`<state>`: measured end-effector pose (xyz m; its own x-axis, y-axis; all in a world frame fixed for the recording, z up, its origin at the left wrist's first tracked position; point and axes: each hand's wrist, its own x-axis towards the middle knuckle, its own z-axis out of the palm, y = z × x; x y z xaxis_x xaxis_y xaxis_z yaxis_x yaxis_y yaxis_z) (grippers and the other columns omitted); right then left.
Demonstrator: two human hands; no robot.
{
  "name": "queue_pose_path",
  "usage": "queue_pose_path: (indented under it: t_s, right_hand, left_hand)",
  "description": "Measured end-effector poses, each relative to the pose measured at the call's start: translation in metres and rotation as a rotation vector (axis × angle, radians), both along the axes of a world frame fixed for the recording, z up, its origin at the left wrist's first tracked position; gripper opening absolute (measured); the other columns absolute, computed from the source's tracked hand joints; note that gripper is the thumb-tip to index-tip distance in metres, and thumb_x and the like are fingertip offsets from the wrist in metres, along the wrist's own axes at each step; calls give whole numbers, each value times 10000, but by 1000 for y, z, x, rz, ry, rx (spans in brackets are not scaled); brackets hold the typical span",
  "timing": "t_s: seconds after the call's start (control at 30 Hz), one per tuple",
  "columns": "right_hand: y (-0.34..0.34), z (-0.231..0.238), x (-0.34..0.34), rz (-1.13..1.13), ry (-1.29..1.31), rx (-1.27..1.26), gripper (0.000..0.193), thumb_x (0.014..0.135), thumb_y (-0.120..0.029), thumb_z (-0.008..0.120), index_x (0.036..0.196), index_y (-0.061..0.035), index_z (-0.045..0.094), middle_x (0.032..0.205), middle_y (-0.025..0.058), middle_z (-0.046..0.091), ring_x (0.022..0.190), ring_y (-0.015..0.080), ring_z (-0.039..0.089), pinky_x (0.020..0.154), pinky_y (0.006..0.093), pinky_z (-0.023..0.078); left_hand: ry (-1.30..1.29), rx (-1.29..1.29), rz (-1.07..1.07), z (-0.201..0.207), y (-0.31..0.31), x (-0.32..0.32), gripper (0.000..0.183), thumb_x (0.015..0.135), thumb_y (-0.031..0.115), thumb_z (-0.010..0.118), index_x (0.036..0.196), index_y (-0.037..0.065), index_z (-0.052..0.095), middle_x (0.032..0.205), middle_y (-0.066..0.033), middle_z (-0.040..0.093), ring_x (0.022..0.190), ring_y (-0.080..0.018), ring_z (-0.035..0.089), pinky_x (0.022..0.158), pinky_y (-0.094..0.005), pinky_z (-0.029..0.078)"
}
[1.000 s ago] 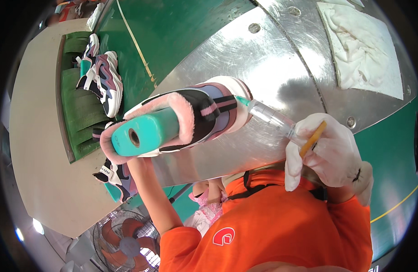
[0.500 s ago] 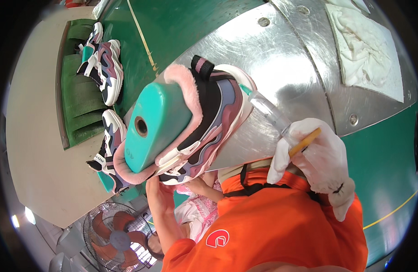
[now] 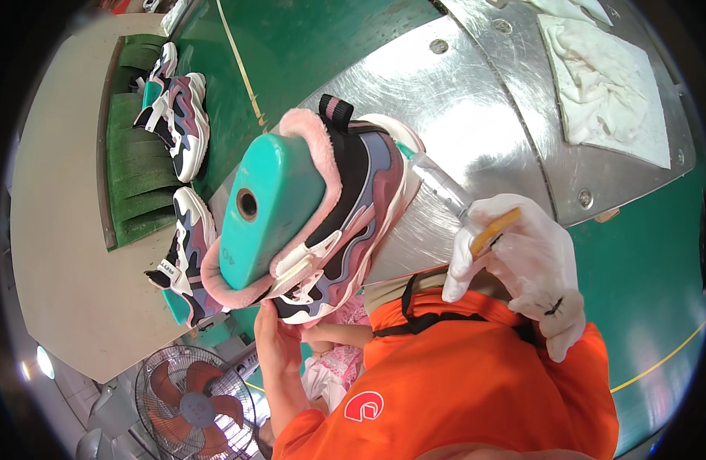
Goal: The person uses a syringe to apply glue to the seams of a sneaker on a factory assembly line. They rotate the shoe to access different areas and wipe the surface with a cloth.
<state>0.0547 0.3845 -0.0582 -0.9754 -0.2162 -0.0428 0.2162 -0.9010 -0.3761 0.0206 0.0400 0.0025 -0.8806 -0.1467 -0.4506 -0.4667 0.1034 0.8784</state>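
Note:
A sneaker in black, purple, pink and white, with fluffy pink lining, fills the middle of the view. A teal shoe last with a round hole sits inside it. My bare left hand grips the sneaker from below at its toe end; most of its fingers are hidden. My right hand, in a white glove, is closed around a slim tool with a clear barrel, a teal tip and a yellowish rear end. The tip meets the sole edge near the heel, and I cannot tell whether it touches.
Behind the sneaker lies a metal tabletop with a folded white cloth. More sneakers stand at the left beside green flaps and a beige panel. A fan and another person's arm show below.
The sneaker has shifted slightly and turned a little with my left hand. My right hand has moved a short way left, keeping the tool's tip at the heel.

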Motion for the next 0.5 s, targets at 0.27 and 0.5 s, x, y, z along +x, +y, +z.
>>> queue_pose_path:
  t_s: [0.27,0.5]
  right_hand:
    - [-5,4,3,-7,12,8,570,633,-65,722,1137,89,505,1041,267,552,856,315,629,755,387,551]
    - [-4,13,6,-32,18,34,603,592,-55,746,1126,100,512,1065,265,545,882,306,626,779,382,551]
  left_hand:
    - [-96,52,4,2,-1,19,527,1023,437,424,1321,4,455,1186,-152,639,1002,-292,684,818,-402,611]
    - [-122,99,-42,3,2,41,535,1013,434,454,1315,-7,468,1170,-159,649,972,-296,692,758,-406,624]
